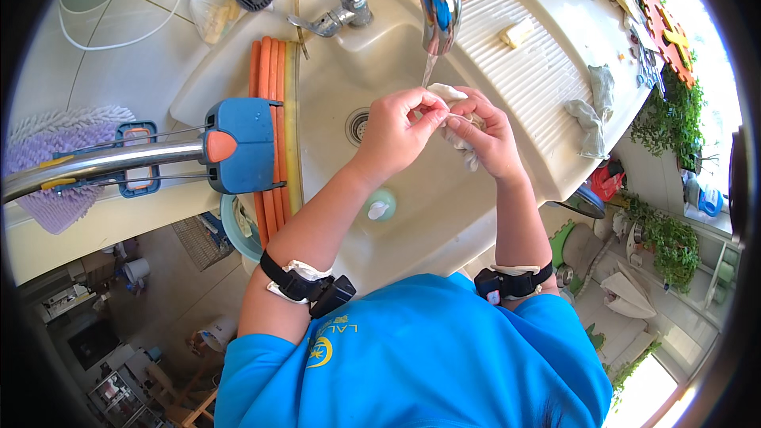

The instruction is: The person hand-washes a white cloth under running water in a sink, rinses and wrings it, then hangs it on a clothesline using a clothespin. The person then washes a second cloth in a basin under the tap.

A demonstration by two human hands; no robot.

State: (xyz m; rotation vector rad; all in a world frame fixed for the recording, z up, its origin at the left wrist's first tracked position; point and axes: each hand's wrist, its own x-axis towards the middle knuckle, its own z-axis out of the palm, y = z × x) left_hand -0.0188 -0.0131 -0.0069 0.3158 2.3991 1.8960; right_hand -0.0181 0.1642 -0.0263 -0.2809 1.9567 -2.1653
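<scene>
Both of my hands are raised over a cream-coloured laundry sink [333, 71], just below the running faucet [441, 6]. A thin stream of water [428, 68] falls beside a small bunched white cloth [449, 93]. My right hand [496, 139] grips most of this cloth, and part of it hangs below the fingers. With thumb and fingertips, my left hand [395, 131] pinches the cloth's near edge; the fingertips of both hands almost meet. Beneath them, the sink holds a pale green pump bottle [380, 205] and a metal drain [358, 126].
A sponge mop with a blue head [244, 145] and orange sponge [267, 71] lies along the sink's left rim. On the ridged washboard [499, 6] sit a bar of soap [516, 32] and, farther right, grey socks [591, 113]. A lever tap [345, 18] stands behind.
</scene>
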